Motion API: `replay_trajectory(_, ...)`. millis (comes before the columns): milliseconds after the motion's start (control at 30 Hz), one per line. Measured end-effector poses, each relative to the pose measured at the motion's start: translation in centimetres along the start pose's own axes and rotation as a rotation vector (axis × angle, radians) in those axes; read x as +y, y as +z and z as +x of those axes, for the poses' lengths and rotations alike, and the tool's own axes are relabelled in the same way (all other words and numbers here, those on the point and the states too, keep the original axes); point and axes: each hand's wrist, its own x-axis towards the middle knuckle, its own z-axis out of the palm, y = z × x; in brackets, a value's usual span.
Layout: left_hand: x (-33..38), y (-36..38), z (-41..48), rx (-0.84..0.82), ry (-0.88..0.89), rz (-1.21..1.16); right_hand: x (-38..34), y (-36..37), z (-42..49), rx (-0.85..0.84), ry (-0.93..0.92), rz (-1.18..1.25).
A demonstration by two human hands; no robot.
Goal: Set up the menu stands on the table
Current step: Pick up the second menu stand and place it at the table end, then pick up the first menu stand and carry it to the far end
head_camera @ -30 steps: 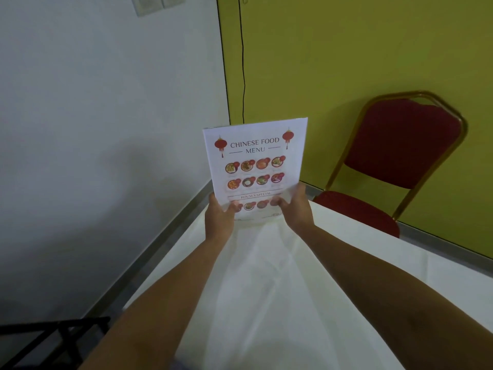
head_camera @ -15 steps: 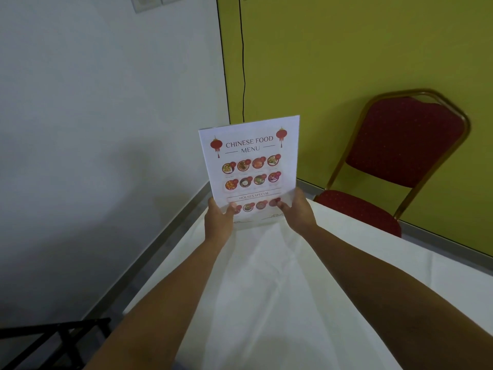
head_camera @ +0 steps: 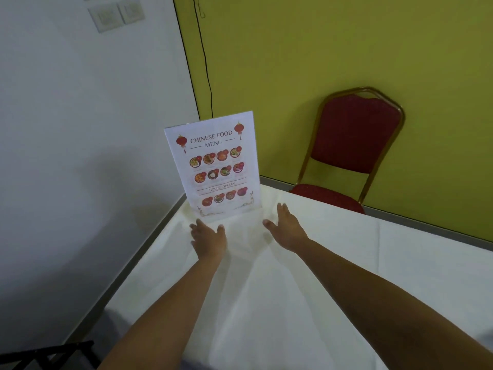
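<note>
The menu stand [head_camera: 216, 169] stood upright on the white tablecloth [head_camera: 293, 276] near the table's far corner, at centre frame, its printed face toward me. My left hand [head_camera: 209, 240] lay just below its lower left edge, fingers spread and holding nothing. My right hand [head_camera: 285, 228] lay just right of its base, palm down, fingers extended, likewise empty. A red chair [head_camera: 354, 145] stood against the yellow wall [head_camera: 346, 49] at upper right.

This was a restaurant or banquet room: a white-clothed table [head_camera: 306, 276] filled the lower frame, a "Chinese Food Menu" stand [head_camera: 213, 166] stood at centre (upright), a red banquet chair [head_camera: 354, 140] at right.
</note>
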Motion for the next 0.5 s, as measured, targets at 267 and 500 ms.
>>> replay_trajectory(267, 1.4, 4.7, -11.9, -0.229, 0.384, 0.414, 8.1, -1.2, -11.9, 0.014, 0.032, -0.196)
replay_trajectory(500, 2.0, 9.9, -23.6, -0.364, 0.605, 0.561, 15.9, -2.9, -22.4, 0.071, 0.151, -0.174)
